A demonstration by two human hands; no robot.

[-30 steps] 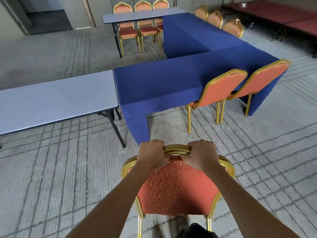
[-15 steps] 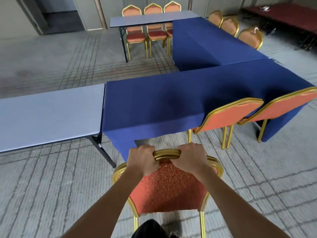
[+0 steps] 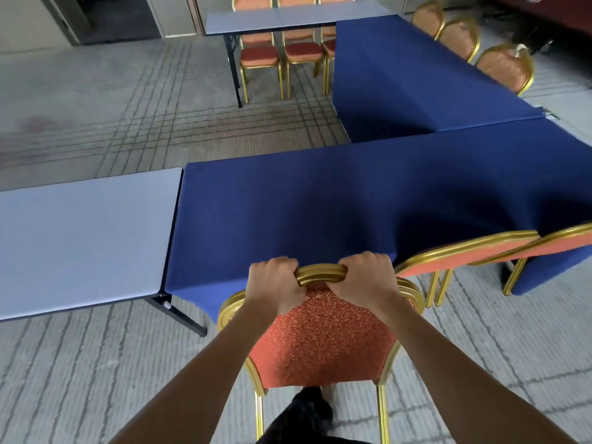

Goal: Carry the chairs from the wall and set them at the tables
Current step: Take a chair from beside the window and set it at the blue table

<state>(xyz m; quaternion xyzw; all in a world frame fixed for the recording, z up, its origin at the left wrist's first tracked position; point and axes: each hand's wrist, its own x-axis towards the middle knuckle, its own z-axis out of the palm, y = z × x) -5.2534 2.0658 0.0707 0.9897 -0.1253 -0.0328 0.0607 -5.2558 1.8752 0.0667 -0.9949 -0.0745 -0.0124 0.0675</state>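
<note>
I hold a gold-framed chair with an orange patterned back by its top rail. My left hand grips the rail's left side and my right hand grips its right side. The chair's back faces me and its top touches the near edge of the blue-clothed table. Its seat is hidden behind the backrest. Two matching chairs stand at the same table edge to the right.
A bare grey folding table adjoins the blue one on the left, its black leg near my chair. A second blue table runs away at the back right with chairs beside it. More chairs stand behind the far grey table.
I have walked forward with the chair in both hands. The blue table has come much closer, and the chair's top now reaches its near edge.
</note>
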